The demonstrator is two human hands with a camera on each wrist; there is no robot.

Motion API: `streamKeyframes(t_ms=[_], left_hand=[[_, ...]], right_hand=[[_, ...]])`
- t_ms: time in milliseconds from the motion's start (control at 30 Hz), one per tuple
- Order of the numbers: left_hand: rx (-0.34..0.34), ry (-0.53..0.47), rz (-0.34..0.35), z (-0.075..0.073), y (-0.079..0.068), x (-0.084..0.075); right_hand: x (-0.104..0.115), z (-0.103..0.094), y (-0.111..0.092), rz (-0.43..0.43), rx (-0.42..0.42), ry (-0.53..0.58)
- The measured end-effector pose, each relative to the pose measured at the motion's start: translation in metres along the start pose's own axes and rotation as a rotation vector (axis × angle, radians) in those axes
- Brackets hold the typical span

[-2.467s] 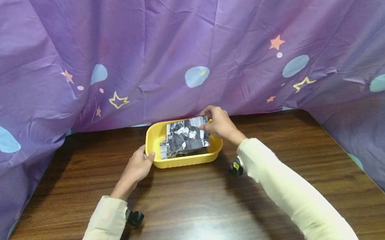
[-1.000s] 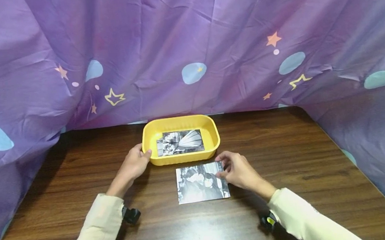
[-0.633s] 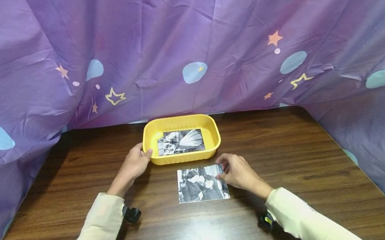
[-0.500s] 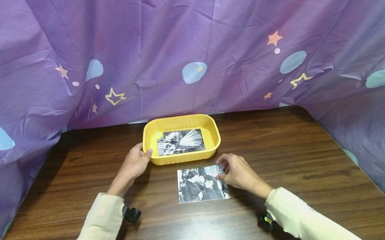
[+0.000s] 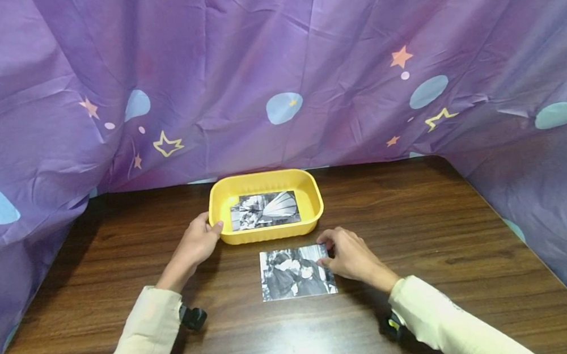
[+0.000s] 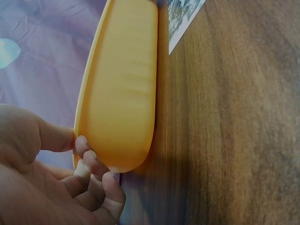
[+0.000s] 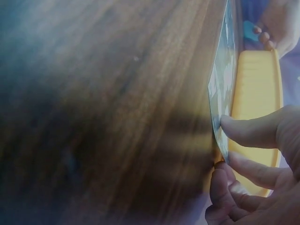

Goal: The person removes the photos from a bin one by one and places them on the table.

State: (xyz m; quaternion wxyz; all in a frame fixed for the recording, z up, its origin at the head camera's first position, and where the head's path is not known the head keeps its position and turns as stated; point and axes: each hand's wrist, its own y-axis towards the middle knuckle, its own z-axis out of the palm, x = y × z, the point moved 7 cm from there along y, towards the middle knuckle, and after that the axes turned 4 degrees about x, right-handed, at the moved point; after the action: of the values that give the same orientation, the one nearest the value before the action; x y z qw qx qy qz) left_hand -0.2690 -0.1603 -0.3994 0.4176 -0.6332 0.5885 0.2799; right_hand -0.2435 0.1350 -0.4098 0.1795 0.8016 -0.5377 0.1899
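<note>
My left hand (image 5: 196,243) pinches the left rim of a yellow plastic tray (image 5: 268,234); in the left wrist view the thumb (image 6: 56,137) and fingertips meet at the tray wall (image 6: 119,89). Inside the tray lie black-and-white photos (image 5: 271,209), slightly offset from each other. In front of the tray, one black-and-white photo (image 5: 293,278) of people lies on the table, picture side up. The right hand (image 5: 352,254) holds that photo's right edge, with thumb on top and index finger at the far corner. From the right wrist, the photo (image 7: 222,84) shows nearly edge-on between thumb and fingers.
A dark wood-grain table (image 5: 422,232) carries everything. Behind and beside it hangs a purple curtain (image 5: 231,62) printed with stars and blue shapes. The tray stands near the table's far edge. Black wrist cameras (image 5: 193,318) sit on both sleeves.
The right hand has brought the photo out of the tray toward me, down to the table in front. Another photo now shows on top in the tray. The left hand keeps its place.
</note>
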Motion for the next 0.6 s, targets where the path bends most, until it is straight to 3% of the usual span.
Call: streamKeyframes(t_ms=[300,600], left_hand=[[0.001,0.001,0.007,0.0,-0.001,0.0],[0.007,0.003,0.013,-0.001,0.0,0.0]], right_hand=[[0.0,-0.003,0.004,0.0,0.036,-0.001],[0.029,-0.045,0.026,-0.062,0.107,0.018]])
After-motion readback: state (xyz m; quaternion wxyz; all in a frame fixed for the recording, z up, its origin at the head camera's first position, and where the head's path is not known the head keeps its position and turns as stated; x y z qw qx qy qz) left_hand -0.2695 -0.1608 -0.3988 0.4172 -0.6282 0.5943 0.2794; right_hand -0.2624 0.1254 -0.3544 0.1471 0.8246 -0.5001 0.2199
